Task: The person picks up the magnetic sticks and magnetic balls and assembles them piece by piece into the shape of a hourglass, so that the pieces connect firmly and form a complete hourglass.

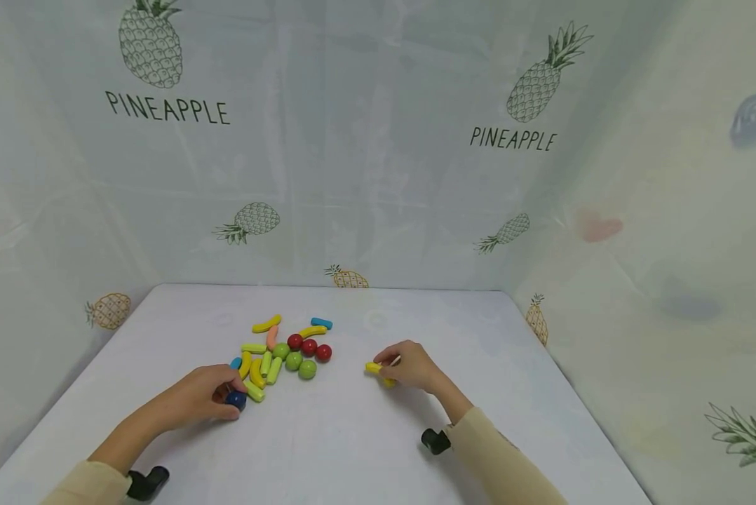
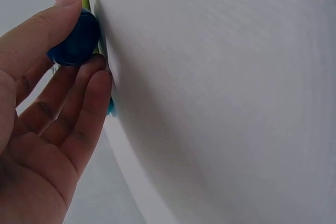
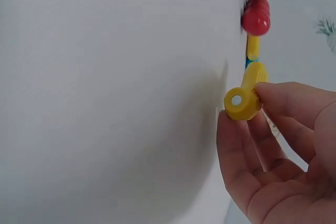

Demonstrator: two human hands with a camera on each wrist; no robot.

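Note:
On the left side of the table, my left hand (image 1: 191,398) pinches a dark blue ball (image 1: 235,400) between thumb and fingers, beside a group of coloured pieces. The left wrist view shows the ball (image 2: 81,40) low over the white surface, the thumb over one side of it. Right of the group, my right hand (image 1: 412,366) grips a yellow curved rod (image 1: 372,367). A round silvery disc is set in the rod's near end (image 3: 241,104) in the right wrist view. Nearest the blue ball lies a lime-green straight rod (image 1: 254,391).
Red balls (image 1: 324,353) and green balls (image 1: 307,369) sit together at the group's right. Around them lie more yellow curved rods (image 1: 266,324), an orange curved rod (image 1: 272,338) and a blue rod (image 1: 322,323). A pineapple-print curtain (image 1: 378,161) hangs behind the white table (image 1: 353,449).

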